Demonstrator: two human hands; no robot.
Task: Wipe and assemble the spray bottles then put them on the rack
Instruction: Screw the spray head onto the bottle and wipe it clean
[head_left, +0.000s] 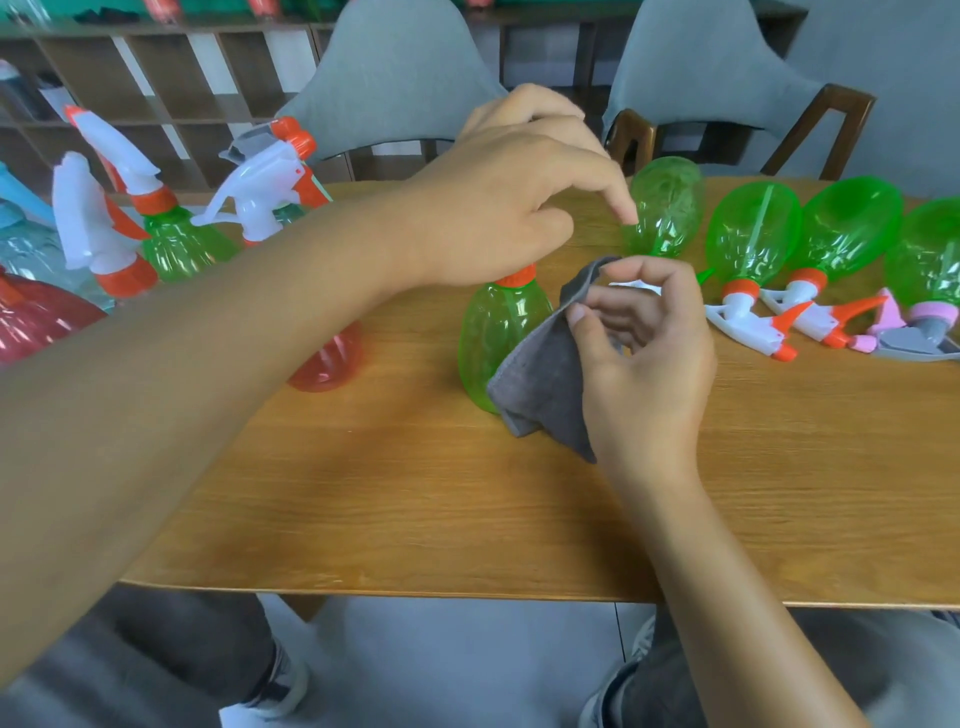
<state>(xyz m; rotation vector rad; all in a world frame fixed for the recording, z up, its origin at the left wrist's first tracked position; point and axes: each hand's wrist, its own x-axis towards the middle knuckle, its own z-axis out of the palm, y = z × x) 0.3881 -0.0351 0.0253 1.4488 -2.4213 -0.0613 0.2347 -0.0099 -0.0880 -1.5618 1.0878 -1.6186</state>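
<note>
Standing upright, the ribbed green bottle (493, 338) has its orange collar gripped by the left hand (509, 192); right hand (639, 353) pinches grey cloth (545, 379).

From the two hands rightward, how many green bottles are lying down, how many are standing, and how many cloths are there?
Lying green bottles: 4
Standing green bottle, gripped by the left hand: 1
Grey cloth, pinched by the right hand: 1
Total: 6

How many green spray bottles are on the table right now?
6 visible: one upright translucent green plastic bottle under the left hand, against the grey cloth; one upright at left; four lying along the right. Others may be hidden behind the arm.
</note>
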